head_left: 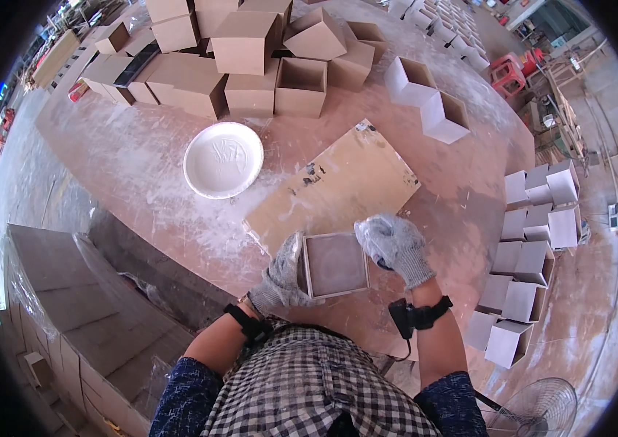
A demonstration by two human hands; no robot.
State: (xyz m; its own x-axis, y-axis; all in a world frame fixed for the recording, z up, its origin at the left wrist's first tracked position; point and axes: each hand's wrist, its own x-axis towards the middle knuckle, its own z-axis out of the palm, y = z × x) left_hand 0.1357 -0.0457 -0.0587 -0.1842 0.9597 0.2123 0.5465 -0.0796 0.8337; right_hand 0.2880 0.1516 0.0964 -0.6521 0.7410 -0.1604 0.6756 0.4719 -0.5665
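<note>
Both my hands wear grey knitted gloves. My left hand grips a small open square box by its left side, and I look down into its pale, dusty inside. At the box's upper right corner is my right hand, fingers curled and whitened with powder; what they hold, if anything, is hidden. Just beyond the box lies a worn tan board with dark smudges, set at a slant. Farther to the left stands a round white basin holding a white substance with streaks in it.
Brown square boxes are heaped at the table's far side. Two white-sided boxes stand at the far right. Rows of white boxes line the right edge. Wrapped, stacked cartons rise at left; a fan is at lower right.
</note>
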